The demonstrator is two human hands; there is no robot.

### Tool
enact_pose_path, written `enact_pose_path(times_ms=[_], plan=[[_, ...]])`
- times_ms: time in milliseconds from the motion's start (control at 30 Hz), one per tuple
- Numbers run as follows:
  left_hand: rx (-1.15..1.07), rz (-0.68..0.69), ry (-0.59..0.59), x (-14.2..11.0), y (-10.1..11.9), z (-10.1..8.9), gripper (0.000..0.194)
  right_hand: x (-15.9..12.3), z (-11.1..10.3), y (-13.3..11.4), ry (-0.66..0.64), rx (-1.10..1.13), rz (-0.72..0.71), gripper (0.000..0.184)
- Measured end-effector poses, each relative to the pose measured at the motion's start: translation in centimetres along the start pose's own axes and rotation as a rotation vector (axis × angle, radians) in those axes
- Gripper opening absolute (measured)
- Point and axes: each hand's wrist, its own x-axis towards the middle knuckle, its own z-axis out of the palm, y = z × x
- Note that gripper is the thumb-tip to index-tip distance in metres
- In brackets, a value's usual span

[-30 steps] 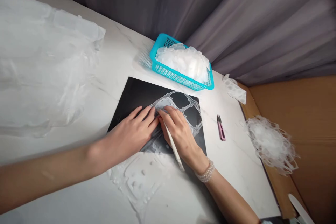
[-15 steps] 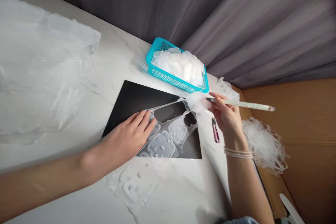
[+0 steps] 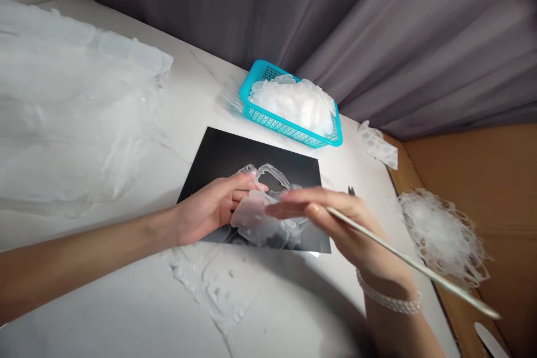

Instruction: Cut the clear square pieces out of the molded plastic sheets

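As right hand (image 3: 331, 218) returns, stick (image 3: 377, 240) held, left hand (image 3: 210, 204) seemingly under plastic (image 3: 251, 221).

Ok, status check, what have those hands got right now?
Left hand on translucent plastic film, over a black board. Right hand pinching a slim pale stick. Snips mostly hidden behind the right hand.

I log: passage | strip of marble tabletop (image 3: 268, 117) between black sheet (image 3: 247, 156) and teal plastic basket (image 3: 289, 126) | blocking | basket beyond left hand (image 3: 213, 201); white scrap pile (image 3: 440, 235) past right hand (image 3: 327, 218) and long stick (image 3: 411, 260)
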Motion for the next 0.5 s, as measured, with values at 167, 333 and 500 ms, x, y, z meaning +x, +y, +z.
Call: enact_pose_path(times_ms=[167,333,500], plan=[[0.147,0.026,0.102,-0.2,-0.8,0.4,0.024,2.2,-0.8,2.3,0.306,-0.255,0.098,0.036],[0.274,0.042,0.097,-0.3,-1.0,0.7,0.026,3.5,1.6,4.0,0.125,-0.251,0.1,0.045],[0.41,0.089,0.165,-0.6,-1.5,0.9,0.025,3.2,3.7,4.4,0.124,-0.023,0.081,0.049]])
